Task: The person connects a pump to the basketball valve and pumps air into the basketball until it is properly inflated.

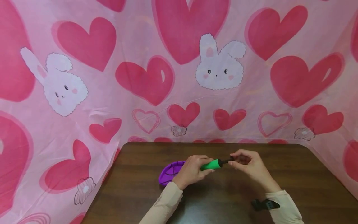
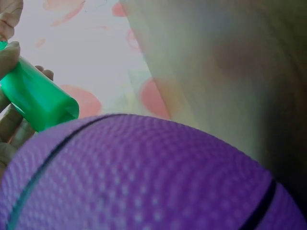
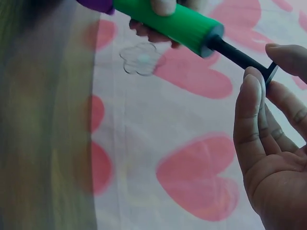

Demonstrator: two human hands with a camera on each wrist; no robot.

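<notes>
My left hand point(image 1: 192, 169) grips the green barrel of a small hand pump point(image 1: 211, 165), held above the table. At the pump's other end, my right hand point(image 1: 250, 163) pinches the black T-handle point(image 3: 271, 73) between thumb and fingers. Part of the black plunger rod point(image 3: 240, 56) sticks out of the barrel. A purple rubber ball point(image 1: 169, 175) with black lines, sunken in like a bowl, is beside and partly behind my left hand. In the left wrist view the ball point(image 2: 153, 172) fills the foreground, close to the barrel's end. Whether the two are joined cannot be seen.
A brown wooden table point(image 1: 223, 202) lies under both hands. Pink cloth point(image 1: 184, 93) with hearts and rabbits hangs behind it and along its sides. A black strap point(image 1: 264, 204) is at my right wrist.
</notes>
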